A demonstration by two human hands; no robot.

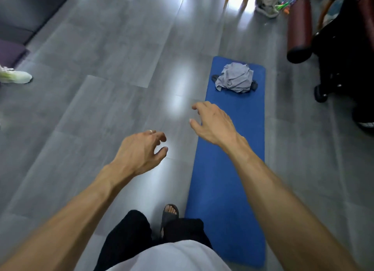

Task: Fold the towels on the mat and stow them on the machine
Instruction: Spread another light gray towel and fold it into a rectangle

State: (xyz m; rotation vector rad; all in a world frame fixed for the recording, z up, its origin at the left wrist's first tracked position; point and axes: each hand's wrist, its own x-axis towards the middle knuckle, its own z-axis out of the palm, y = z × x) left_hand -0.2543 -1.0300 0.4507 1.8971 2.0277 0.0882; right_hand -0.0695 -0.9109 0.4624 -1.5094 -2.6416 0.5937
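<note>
Blue mat running lengthwise away, crumpled grey towels at far end, left hand and right hand loosely spread, empty

The single head-worn camera looked forward and steeply down from standing height, wide-angled, over both outstretched forearms onto the grey floor and blue mat below.

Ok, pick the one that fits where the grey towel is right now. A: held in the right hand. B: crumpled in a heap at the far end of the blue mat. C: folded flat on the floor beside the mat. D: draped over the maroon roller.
B: the grey towel lies bunched on the far end of the blue mat, and both the left hand and the right hand are empty.
</note>
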